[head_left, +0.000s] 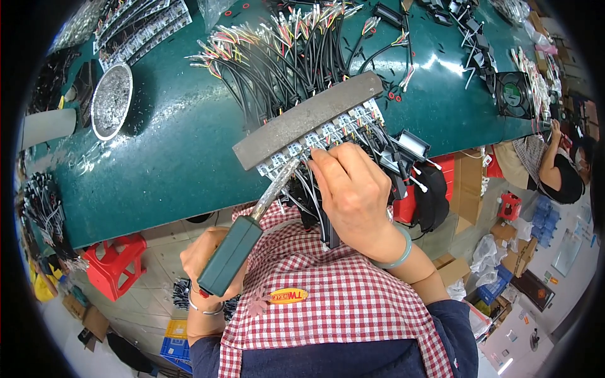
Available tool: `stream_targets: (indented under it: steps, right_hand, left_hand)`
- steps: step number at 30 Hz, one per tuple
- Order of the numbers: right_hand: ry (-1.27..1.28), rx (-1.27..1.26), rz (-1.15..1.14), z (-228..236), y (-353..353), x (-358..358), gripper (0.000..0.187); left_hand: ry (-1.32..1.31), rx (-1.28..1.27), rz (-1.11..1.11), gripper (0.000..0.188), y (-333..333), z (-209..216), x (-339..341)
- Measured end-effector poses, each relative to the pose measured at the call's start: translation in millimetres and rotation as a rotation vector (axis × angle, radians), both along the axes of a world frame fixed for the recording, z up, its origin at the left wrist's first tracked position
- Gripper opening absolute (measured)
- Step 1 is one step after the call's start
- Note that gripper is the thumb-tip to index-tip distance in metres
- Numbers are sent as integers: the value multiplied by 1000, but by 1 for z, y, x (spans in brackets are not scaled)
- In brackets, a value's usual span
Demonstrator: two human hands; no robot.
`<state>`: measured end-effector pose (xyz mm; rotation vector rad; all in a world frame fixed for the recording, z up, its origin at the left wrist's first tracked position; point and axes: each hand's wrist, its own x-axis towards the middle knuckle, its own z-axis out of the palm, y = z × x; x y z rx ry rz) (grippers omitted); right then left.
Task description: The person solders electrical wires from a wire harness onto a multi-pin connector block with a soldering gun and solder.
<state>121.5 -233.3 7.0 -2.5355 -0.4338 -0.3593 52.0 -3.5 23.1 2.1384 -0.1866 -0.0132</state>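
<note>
My left hand (203,253) is wrapped round the green handle of a soldering iron (230,255). Its scuffed metal barrel points up and right, with the tip at a row of small white circuit boards (295,149). My right hand (353,186) is closed in a pinch at the same boards, beside the iron's tip; whatever lies between the fingertips is hidden. A long grey bar (309,120) lies slantwise along the boards' far side. Beyond it fans out a thick bundle of black cables (271,72) with coloured wire ends. More wires and black housings hang off the near side.
A white-rimmed bowl (112,104) stands on the green table (176,170) to the left. Circuit board strips (145,25) lie behind it. A black fan (513,94) sits at the right edge. Another person (561,170) works further right. A red stool (116,268) stands below left.
</note>
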Motion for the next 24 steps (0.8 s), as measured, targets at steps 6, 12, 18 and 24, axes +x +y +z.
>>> stream_targets:
  steps: [6,12,18,24]
  right_hand:
    - [-20,-1,6,-2,1,1,22]
    - [-32,1,-2,-2,0,1,21]
    - [-27,35,-12,-3,0,1,19]
    - [27,63,-5,0,-2,1,19]
  left_hand:
    - [-123,52,-21,23,6,-2,-7]
    - [-66,-52,670,36,27,-8,-46]
    - [-133,-44,510,34,30,2,-41]
    - [-75,86,151,20,1,17,-6]
